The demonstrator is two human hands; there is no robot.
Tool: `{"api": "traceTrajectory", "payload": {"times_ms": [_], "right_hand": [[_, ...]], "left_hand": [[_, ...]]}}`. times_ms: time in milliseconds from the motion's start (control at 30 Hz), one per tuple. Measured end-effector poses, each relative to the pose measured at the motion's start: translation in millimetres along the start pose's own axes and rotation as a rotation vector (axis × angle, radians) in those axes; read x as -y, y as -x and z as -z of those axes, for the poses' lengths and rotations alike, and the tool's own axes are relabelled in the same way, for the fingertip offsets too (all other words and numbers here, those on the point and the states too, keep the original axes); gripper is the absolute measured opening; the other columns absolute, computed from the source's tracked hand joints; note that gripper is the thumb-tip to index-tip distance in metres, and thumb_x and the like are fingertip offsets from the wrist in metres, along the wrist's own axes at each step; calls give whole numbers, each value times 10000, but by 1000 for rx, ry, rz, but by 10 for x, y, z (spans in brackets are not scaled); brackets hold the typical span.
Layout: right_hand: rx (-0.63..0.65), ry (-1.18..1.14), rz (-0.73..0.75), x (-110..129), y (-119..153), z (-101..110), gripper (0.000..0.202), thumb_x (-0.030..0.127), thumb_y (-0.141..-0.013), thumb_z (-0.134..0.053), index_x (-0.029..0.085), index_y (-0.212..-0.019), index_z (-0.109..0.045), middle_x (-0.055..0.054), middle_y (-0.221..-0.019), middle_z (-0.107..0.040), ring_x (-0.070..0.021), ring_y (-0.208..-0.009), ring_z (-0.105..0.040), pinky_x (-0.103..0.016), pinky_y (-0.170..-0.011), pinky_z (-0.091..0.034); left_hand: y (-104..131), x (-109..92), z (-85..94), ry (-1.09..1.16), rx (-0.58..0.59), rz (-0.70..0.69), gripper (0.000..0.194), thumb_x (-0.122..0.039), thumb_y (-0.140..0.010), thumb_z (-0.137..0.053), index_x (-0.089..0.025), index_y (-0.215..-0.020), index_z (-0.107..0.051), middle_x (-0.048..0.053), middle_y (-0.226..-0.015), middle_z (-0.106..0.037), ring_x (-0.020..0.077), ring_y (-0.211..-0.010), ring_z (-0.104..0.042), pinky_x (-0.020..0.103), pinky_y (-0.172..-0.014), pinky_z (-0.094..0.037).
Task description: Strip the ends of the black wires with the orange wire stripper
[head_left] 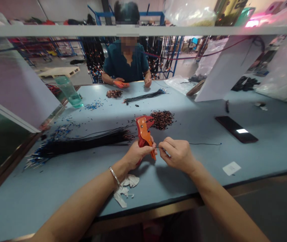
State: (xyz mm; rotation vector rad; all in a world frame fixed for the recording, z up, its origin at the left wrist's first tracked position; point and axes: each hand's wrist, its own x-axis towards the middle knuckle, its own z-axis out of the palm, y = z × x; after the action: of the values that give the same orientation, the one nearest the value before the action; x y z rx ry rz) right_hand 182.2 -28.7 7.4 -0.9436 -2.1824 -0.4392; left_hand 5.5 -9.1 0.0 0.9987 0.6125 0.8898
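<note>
My left hand (pixel 138 154) is wrapped round a red and orange wire stripper (pixel 144 131), whose jaws point up and away. In a closed pinch, my right hand (pixel 175 153) holds a thin black wire (pixel 205 144); one end reaches the left thumb and the other trails right over the table. Behind the tool lies a heap of short black and copper-coloured scraps (pixel 162 120). A long bundle of black wires (pixel 83 145) is spread to the left of my left hand.
A phone (pixel 236 129) and a white card (pixel 231 168) lie right on the blue table (pixel 196 117). Crumpled tissue (pixel 125 190) is by my left wrist. Across sits a person (pixel 127 62) beside another wire bundle (pixel 145 96). A green bottle (pixel 69 92) stands back left, under a shelf (pixel 83 31).
</note>
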Motion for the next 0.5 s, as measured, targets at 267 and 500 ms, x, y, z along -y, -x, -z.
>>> {"api": "traceTrajectory", "payload": {"times_ms": [267,500], "right_hand": [[-19,72,52,-8,3,-9,204,163,-872,-499,173,-679,-566,14,-608,-522,-77,-487,-375,-252,-493,-257],[-118,27,-112,-158,20,38,118,122,-830,-526,180,-744,-582,25,-616,-537,-69,-498,-418,-211,-501,-307]], "left_hand": [[-13,18,1,27,9,3,285,-215,-662,-696,-167,-854,-491,-8,-752,-528,137,-690,-560,293,-655,-497],[-17,17,33,56,-28,9,305,-204,-651,-705,-171,-870,-495,-25,-727,-543,130,-654,-578,296,-651,-497]]}}
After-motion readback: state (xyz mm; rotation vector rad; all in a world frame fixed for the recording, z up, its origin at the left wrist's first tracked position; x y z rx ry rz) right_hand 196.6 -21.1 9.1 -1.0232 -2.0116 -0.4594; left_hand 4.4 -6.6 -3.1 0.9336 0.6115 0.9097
